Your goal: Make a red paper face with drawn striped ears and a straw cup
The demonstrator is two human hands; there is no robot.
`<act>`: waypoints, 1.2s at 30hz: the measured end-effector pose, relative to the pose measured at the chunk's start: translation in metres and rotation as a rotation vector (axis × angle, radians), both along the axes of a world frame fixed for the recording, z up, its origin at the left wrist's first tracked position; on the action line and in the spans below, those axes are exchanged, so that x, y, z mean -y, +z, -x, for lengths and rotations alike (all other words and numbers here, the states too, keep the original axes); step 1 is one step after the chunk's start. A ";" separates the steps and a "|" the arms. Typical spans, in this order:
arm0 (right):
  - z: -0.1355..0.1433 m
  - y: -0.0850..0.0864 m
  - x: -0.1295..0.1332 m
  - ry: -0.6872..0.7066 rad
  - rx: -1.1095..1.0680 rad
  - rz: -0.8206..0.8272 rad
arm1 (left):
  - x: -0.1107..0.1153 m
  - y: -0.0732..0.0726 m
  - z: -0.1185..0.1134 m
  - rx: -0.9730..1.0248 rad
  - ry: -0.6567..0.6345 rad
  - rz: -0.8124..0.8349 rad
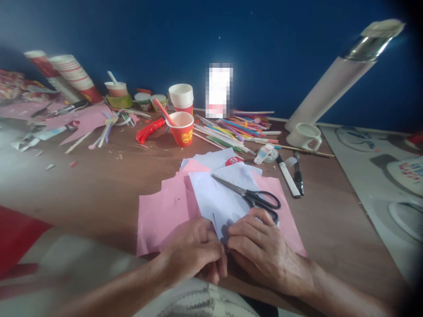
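Note:
Close together at the table's front edge are my left hand (201, 247) and my right hand (259, 248), fingers curled and almost meeting. Whatever sits between the fingertips is too small or hidden to make out. Under and just beyond the hands lies white paper (206, 193), on top of pink paper (165, 211). Scissors (243, 190) with black handles rest on the white sheet, their blades partly apart and pointing away to the left. The right hand's knuckles are by the lower scissor handle and cover part of it.
Behind the paper stand a red paper cup (183, 136), stacked cups (181, 94) and a red-handled tool (148, 132). Coloured sticks (238, 132) lie near a glowing blurred screen (219, 90). To the right are a mug (303, 136), tall flask (333, 88), marker (298, 176) and white cutter-like strip (288, 176).

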State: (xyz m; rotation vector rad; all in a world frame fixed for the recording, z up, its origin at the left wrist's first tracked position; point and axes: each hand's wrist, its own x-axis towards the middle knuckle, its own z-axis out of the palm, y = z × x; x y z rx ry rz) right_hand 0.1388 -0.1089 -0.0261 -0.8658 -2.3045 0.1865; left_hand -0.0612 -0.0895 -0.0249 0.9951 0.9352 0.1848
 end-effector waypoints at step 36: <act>-0.006 0.009 0.011 0.164 0.115 -0.084 | 0.003 0.013 -0.008 -0.005 0.106 -0.006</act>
